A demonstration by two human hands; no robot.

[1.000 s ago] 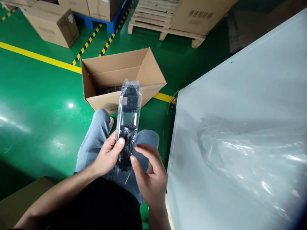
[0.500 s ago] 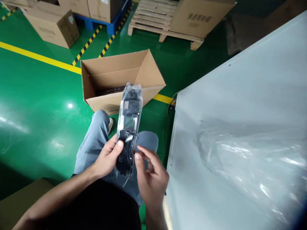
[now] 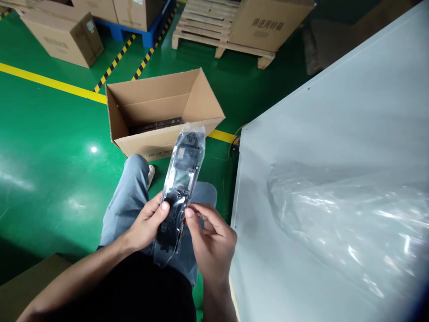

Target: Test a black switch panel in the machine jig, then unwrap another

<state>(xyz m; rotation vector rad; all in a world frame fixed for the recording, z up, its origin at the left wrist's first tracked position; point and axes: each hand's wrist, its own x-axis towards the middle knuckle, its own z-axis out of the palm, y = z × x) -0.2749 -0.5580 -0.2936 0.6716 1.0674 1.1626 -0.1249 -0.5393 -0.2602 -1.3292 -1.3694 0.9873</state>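
A long black plastic part (image 3: 172, 217) with a rectangular window lies inside a clear plastic bag (image 3: 197, 154), held tilted over my lap. My left hand (image 3: 147, 223) is closed around the bag's left side, its thumb lying on top of the part. At the right edge of the bag, my right hand (image 3: 212, 237) pinches the film between thumb and index finger. The other right fingers are curled and partly hidden. Just beyond the bag stands an open cardboard box (image 3: 161, 98) with dark items (image 3: 156, 126) low inside.
To my right is a pale grey tabletop (image 3: 268, 138) with a large crumpled clear plastic sheet (image 3: 335, 214) on it. Closed cartons (image 3: 63, 36), a blue pallet (image 3: 147, 38) and a wooden pallet (image 3: 201, 27) stand farther back on the green floor. Another carton (image 3: 30, 281) is at lower left.
The bagged part has tipped a little to the right at its far end and lowered slightly. My right thumb and index finger have closed onto the bag's edge.
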